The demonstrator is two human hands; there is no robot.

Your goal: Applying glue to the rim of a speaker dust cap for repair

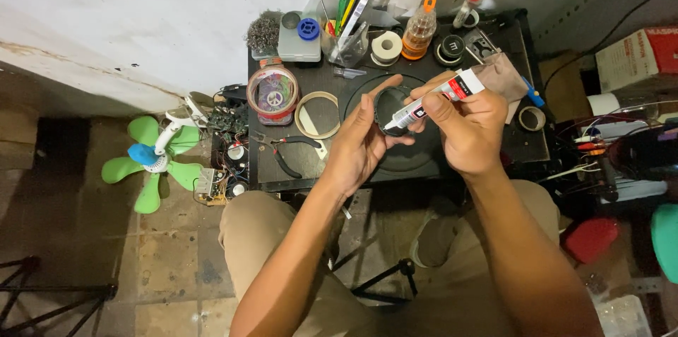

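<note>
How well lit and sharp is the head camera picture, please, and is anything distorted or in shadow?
Head view: bright, even light on the wall and both hands; left hand and right hand with the glue tube look sharp; shadows darken the wall's top right; wide-angle bending at the edges; floor dim.

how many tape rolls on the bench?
3, by my count: a white tape roll at the back by the orange-capped bottle, a dark one right of that bottle, a tan one at the right edge. Clutter may hide more.

Left of the small black table (282,171) lies a green-bladed fan (152,160); on the table, black-handled pliers (286,157), a tan ring (318,115), an orange-capped bottle (419,29).
</note>
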